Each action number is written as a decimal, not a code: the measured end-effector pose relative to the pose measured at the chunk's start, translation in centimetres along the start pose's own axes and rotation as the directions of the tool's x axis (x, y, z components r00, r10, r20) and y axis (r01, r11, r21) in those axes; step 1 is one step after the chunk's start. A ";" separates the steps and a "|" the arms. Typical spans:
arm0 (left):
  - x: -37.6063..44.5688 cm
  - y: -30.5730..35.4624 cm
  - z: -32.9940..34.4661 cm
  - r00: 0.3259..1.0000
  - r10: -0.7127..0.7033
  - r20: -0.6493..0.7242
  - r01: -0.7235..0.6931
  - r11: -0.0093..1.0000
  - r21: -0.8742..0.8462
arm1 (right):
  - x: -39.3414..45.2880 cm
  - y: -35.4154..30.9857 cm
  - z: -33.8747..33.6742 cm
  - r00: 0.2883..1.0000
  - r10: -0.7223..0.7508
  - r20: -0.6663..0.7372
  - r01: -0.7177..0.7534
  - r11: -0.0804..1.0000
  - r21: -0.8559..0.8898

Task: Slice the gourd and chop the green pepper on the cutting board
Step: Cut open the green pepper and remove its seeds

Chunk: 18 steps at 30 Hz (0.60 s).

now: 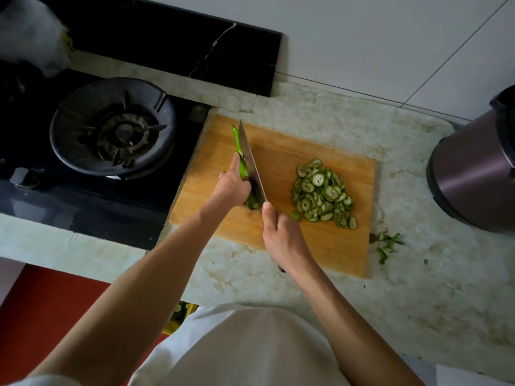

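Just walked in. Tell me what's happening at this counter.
A person is cutting a long green pepper lengthwise on the wooden cutting board. The left hand holds the pepper down while the right hand grips a steel cleaver set along it. A pile of sliced green gourd rounds already lies on the board's right side.

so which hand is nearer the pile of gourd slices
Right. The right hand grips the cleaver handle just left of the gourd slices; the left hand holds the green pepper beyond the blade, farther left.
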<state>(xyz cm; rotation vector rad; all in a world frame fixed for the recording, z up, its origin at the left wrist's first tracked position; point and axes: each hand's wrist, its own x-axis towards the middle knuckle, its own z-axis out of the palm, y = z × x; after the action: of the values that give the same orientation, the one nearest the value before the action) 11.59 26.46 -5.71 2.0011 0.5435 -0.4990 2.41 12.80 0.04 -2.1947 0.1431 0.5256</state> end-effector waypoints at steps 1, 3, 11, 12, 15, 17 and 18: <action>-0.1 0.2 0.0 1.000 -0.007 -0.007 0.007 1.000 0.013 | -0.1 0.2 0.2 1.000 0.002 -0.024 -0.003 1.000 -0.005; -0.2 0.1 -0.1 1.000 0.012 -0.020 -0.012 1.000 0.011 | -0.5 0.6 0.5 0.999 -0.006 -0.047 0.005 1.000 -0.014; -0.6 0.5 0.0 1.000 -0.004 -0.009 0.004 0.999 0.044 | 0.3 0.5 1.2 0.999 -0.012 -0.053 0.010 0.999 -0.036; -0.7 0.6 -0.1 1.000 -0.008 -0.005 0.008 0.998 0.055 | 0.5 0.5 1.2 0.998 -0.015 -0.055 0.013 0.999 -0.034; -0.6 0.7 0.0 1.000 0.005 -0.012 -0.004 0.997 0.081 | 1.1 0.4 1.4 0.998 -0.003 -0.059 0.001 1.000 -0.020; -0.6 0.7 0.1 1.000 0.010 -0.012 -0.009 0.997 0.077 | 1.4 0.4 1.4 0.999 0.009 -0.052 -0.010 1.000 -0.020; -0.7 0.8 0.1 1.000 0.010 -0.015 -0.009 0.997 0.075 | 1.5 0.4 1.2 0.999 0.012 -0.043 -0.013 1.000 -0.017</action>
<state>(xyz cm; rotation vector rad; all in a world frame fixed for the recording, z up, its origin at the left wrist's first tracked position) 11.46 25.92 -4.84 2.0795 0.5310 -0.5051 3.29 13.59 -1.53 -2.2238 0.1762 0.4885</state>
